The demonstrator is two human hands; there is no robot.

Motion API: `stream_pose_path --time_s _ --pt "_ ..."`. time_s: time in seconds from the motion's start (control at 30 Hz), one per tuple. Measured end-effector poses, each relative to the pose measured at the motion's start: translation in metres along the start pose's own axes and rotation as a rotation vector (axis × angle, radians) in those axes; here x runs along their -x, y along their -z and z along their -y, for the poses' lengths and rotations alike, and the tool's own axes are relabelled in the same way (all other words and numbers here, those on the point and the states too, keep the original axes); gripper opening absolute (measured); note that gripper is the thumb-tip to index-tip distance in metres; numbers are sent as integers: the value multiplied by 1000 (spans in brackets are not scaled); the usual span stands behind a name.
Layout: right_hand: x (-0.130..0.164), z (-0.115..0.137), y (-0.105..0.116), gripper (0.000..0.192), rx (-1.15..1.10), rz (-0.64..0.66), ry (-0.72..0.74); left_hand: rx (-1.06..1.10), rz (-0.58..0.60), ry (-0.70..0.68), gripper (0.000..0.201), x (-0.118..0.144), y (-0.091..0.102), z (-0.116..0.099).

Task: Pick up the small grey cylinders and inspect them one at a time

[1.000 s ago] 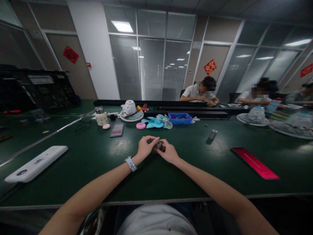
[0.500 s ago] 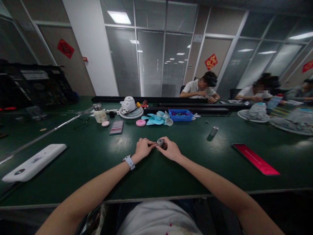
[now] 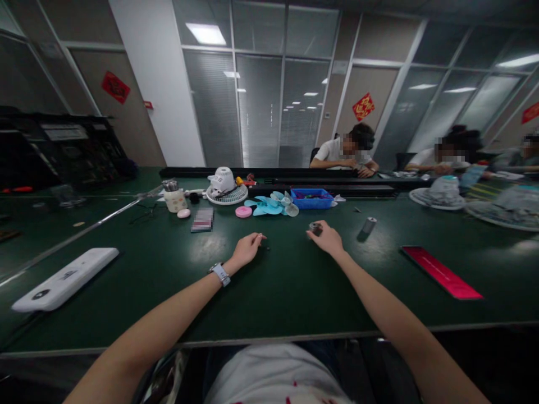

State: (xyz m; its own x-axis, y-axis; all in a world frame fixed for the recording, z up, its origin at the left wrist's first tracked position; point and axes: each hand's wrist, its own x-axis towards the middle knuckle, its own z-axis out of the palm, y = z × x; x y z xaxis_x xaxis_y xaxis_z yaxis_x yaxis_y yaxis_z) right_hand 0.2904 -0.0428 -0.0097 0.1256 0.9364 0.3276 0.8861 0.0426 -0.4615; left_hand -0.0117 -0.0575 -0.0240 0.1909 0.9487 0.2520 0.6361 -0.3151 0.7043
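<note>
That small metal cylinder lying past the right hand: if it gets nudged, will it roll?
Probably. The small metal cylinder lies on its side on the smooth green table, so it may roll. Shiny metal suggests slippery, and heavy for its size. The right hand already holds a similar part.

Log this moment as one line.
right hand: holds small metal cylinder | left hand: pinched shut on table | hands apart

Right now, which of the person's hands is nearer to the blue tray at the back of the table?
Right. The right hand is just in front of the blue tray; the left hand is further left, nearer the body.
</note>
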Motion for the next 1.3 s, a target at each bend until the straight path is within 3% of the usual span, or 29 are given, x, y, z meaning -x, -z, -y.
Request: stream_pose_path --time_s 0.1,0.17,0.27,0.33,0.37,0.53,0.6,0.67,0.87,1.1,1.2,1.3 --pt "-18 -41 9 46 26 -70 -149 -2 -8 -6 44 -1 1 4" --pt "-21 -50 14 53 57 -164 -185 -14 -8 -5 42 -1 1 4" --pt "-12 -30 17 66 116 -415 -59 -26 -19 -10 40 0 0 3" --pt "4 1 14 62 89 -459 137 -25 -37 -6 38 1 -1 2" --pt "14 19 11 57 54 -400 243 -22 -46 -3 38 1 -2 2" --pt "65 92 -21 43 -62 174 708 14 -106 -15 34 -1 -6 7" --pt "73 102 -34 38 -100 284 773 31 -122 -20 32 -1 -7 8" --pt "74 103 -42 34 -152 300 764 23 -119 -12 30 -1 -7 8" --pt "45 77 -30 45 -171 168 672 -13 -95 -12 30 1 -5 3" --pt "-16 -5 10 35 -86 -366 392 -35 -90 8 28 3 -4 1" --pt "-30 -38 20 33 -42 -416 270 -28 -93 3 28 3 -5 3" --pt "-34 -51 22 33 -2 -409 241 -20 -93 -1 28 2 -5 4"
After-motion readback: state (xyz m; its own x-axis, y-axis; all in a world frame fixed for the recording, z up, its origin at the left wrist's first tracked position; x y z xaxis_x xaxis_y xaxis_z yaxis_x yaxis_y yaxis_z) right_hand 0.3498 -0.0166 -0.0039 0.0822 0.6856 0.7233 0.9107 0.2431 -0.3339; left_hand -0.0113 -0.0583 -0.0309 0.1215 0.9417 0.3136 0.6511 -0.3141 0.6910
